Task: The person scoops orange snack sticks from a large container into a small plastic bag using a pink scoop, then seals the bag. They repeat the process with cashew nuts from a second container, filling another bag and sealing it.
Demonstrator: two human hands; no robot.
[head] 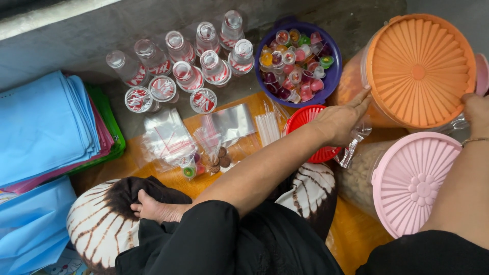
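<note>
My left hand (342,118) rests flat against the side of a big clear jar with an orange lid (420,70), fingers apart and pointing up at its rim. My right hand (476,113) touches the same jar's right side, only partly in view. Just below stands a second jar with a pink lid (413,181). Under my left hand lies a red lid or basket (307,118) and a crumpled clear plastic bag (354,145).
A purple bowl (333,76) holds several coloured jelly cups. Small sealed water cups (189,75) stand in rows at the back. Clear bags (165,135), straws (267,127) and a filled snack bag (206,160) lie on an orange mat. Blue folded bags (43,125) are stacked left.
</note>
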